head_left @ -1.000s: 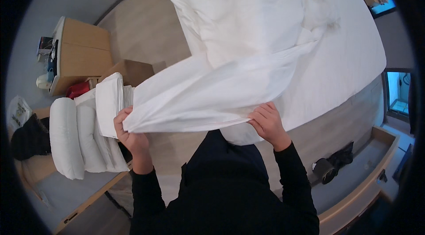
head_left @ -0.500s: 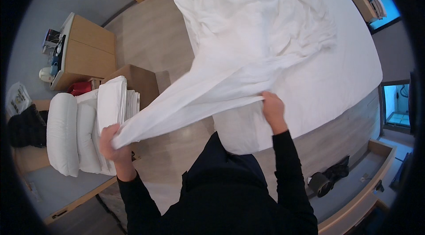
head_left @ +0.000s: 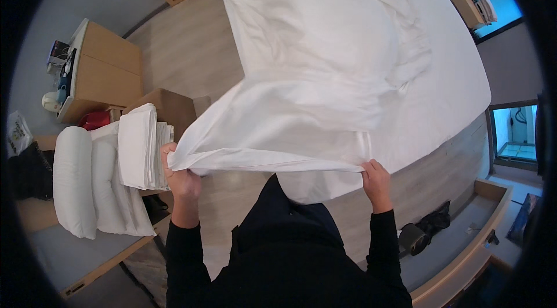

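Note:
A white duvet cover [head_left: 296, 113] is stretched between my two hands, its hemmed edge drawn nearly straight across in front of my body. My left hand [head_left: 183, 181] is closed on one corner, close to a stack of folded white linen. At the other end of the edge, my right hand [head_left: 378, 181] pinches the cloth beside the bed's near corner. Beyond my hands the cover spreads, loose and rumpled, over the white-sheeted bed [head_left: 455, 90]. What lies beneath its folds is hidden.
To the left, folded white linen [head_left: 137, 148] and white pillows [head_left: 74, 183] lie on a bench-like surface. A brown box [head_left: 171, 112] and a wooden cabinet [head_left: 110, 70] stand behind them. Dark items [head_left: 413, 238] rest on the floor at right, near a wood-edged ledge [head_left: 464, 267].
My left hand has moved right and slightly up, my right hand right and down. The cover's edge has gone from slanted to nearly level, and the cloth between has billowed wider.

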Tool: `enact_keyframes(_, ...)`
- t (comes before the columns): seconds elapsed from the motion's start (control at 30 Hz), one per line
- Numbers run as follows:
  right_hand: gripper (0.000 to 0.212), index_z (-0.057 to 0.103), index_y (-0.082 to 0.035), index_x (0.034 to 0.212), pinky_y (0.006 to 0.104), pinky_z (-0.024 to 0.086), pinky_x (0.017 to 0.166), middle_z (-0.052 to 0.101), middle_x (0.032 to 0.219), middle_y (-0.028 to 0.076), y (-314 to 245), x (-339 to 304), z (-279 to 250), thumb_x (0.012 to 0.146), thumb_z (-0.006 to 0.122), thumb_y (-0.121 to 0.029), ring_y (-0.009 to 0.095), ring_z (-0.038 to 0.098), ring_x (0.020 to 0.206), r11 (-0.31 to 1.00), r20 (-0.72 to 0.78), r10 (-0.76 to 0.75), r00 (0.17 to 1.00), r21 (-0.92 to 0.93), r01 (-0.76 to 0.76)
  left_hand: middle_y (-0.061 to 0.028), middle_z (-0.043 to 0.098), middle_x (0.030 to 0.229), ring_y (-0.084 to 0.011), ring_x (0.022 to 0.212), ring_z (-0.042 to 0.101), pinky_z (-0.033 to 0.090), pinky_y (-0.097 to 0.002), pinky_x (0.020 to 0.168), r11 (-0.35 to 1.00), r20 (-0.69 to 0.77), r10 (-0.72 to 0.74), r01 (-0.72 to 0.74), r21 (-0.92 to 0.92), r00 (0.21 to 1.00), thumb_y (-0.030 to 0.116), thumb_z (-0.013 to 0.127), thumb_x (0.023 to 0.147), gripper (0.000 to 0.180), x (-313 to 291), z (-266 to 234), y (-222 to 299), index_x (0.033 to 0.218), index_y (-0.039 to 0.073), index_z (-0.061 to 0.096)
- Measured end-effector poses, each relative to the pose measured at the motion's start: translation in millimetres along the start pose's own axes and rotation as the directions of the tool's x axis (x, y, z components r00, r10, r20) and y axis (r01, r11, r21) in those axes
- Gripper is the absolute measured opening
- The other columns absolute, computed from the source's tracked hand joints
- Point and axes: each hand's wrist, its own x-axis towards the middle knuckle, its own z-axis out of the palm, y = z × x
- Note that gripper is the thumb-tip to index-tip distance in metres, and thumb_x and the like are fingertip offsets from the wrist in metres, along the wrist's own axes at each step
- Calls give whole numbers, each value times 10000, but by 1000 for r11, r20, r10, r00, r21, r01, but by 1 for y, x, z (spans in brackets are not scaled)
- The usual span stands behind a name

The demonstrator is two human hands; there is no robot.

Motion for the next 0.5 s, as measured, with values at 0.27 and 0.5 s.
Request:
enact_keyframes(0.27,188,633,-56,879,401,465,687,564,851,102,-48,-5,-6,718,614,40,312,577,821,966,21,-89,996,247,81,-181,609,1010,-263,782,637,535,-381,707,83,403,816,-774,628,415,262,662,877,377,20,-72,75,1065,-15,489)
enact_keyframes(0.5,227,576,-26,820,440,466,870,624,1012,118,-46,-5,6,627,592,93,349,564,1055,969,-292,-229,929,27,247,-177,632,967,-327,806,630,517,-400,699,-62,444,683,-561,826,579,108,655,814,309,-13,-173,13,1069,-22,540)
